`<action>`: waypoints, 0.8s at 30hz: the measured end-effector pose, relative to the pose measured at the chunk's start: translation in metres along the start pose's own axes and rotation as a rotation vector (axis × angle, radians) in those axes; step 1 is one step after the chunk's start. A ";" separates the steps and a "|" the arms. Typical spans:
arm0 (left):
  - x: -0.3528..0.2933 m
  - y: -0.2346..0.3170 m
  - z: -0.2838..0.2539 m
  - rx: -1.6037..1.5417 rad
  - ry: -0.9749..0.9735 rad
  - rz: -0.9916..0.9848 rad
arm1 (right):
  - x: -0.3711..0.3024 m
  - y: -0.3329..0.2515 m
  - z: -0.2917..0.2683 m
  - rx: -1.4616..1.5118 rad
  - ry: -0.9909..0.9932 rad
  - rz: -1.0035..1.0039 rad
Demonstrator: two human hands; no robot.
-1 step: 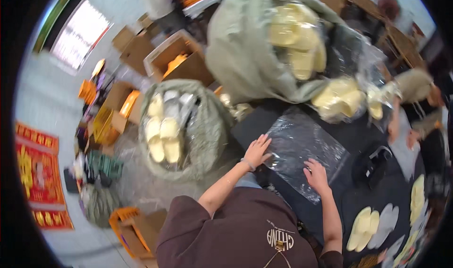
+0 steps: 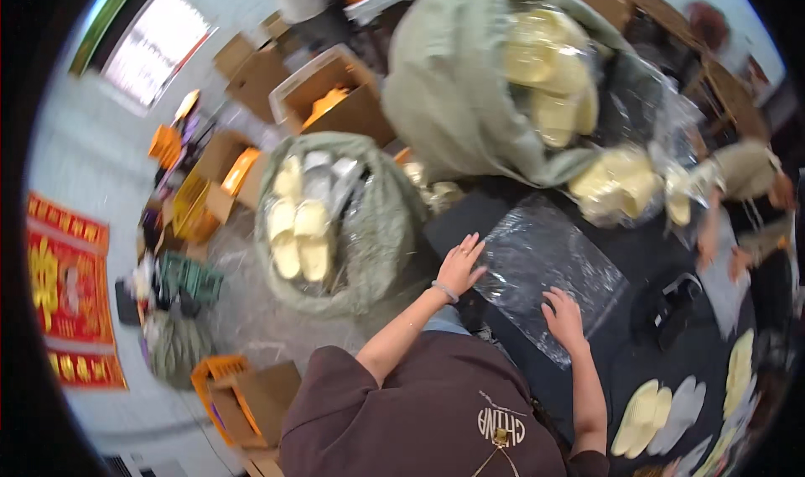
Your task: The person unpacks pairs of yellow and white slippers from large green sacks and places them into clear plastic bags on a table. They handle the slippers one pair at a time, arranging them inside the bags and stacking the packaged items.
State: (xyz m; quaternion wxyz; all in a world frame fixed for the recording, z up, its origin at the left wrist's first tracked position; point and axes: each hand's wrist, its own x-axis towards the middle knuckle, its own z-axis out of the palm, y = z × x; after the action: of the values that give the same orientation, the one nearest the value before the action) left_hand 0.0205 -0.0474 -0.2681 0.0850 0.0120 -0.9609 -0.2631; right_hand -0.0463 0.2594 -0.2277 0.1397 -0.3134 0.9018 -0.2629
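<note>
Both hands flat on a clear plastic bag (image 2: pixel 545 271) spread across the dark counter (image 2: pixel 662 250). Left hand (image 2: pixel 459 265), fingers splayed, palm down, pinning the bag's near-left edge; bracelet at the wrist. Right hand (image 2: pixel 563 318) likewise spread wide, pressing the bag's lower edge, gripping nothing. No change vs. the same-instant frame: bag in the same spot, hands in the same places. Judged from that: sheet flattened and held, nothing loaded into it yet.

Around: big grey-green sack (image 2: pixel 453 83) tipped on the counter w/ pale yellow foam slippers (image 2: pixel 549 74) spilling from a plastic liner; second sack (image 2: pixel 369 225) on the floor at left, also holding slippers. More pale slippers (image 2: pixel 641 414) laid out at lower right near a black object, too blurred to tell. Another person's arm (image 2: pixel 713 225) at far right. Cardboard boxes (image 2: pixel 335 91) and orange crates beyond.
</note>
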 end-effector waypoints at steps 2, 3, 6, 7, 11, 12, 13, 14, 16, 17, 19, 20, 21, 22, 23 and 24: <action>-0.018 -0.020 -0.036 -0.046 0.361 -0.181 | 0.006 -0.017 0.016 -0.002 -0.042 -0.010; -0.027 -0.035 -0.054 -0.035 0.523 -0.273 | 0.007 -0.020 0.023 -0.071 -0.074 -0.030; -0.068 -0.094 -0.101 0.034 0.929 -0.623 | 0.005 -0.016 0.041 -0.201 -0.148 -0.061; -0.087 -0.128 -0.107 -0.029 1.050 -0.779 | 0.006 -0.015 0.046 -0.180 -0.166 -0.057; -0.158 -0.210 -0.161 0.167 1.235 -1.424 | 0.012 -0.009 0.056 -0.189 -0.166 -0.046; -0.171 -0.219 -0.179 0.263 1.219 -1.557 | 0.013 -0.009 0.056 -0.203 -0.181 -0.031; -0.183 -0.226 -0.194 0.380 1.210 -1.625 | 0.015 -0.010 0.054 -0.218 -0.199 -0.012; -0.195 -0.231 -0.205 0.497 1.187 -1.697 | 0.019 -0.011 0.055 -0.232 -0.212 -0.003; -0.211 -0.240 -0.218 0.629 1.086 -1.731 | 0.020 -0.013 0.055 -0.266 -0.240 0.049; -0.220 -0.242 -0.225 0.649 1.024 -1.701 | 0.021 -0.013 0.056 -0.279 -0.240 0.052; -0.256 -0.256 -0.222 0.773 0.800 -1.578 | 0.022 -0.011 0.060 -0.287 -0.232 0.043; -0.268 -0.261 -0.226 0.570 0.785 -1.596 | 0.021 -0.010 0.061 -0.291 -0.223 0.047; -0.273 -0.266 -0.232 0.368 0.765 -1.598 | 0.021 -0.011 0.060 -0.292 -0.225 0.049; -0.276 -0.269 -0.234 0.168 0.737 -1.593 | 0.020 -0.014 0.058 -0.292 -0.228 0.051; -0.273 -0.263 -0.233 0.362 0.936 -1.330 | 0.021 -0.015 0.057 -0.293 -0.221 0.057; -0.264 -0.258 -0.244 0.393 0.944 -1.274 | 0.022 -0.015 0.055 -0.312 -0.227 0.049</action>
State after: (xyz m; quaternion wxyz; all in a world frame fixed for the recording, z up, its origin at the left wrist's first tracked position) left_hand 0.3167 -0.3746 -0.2340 0.3114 0.6802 -0.6614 -0.0547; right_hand -0.0327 0.2138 -0.2663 0.1966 -0.3369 0.9173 -0.0795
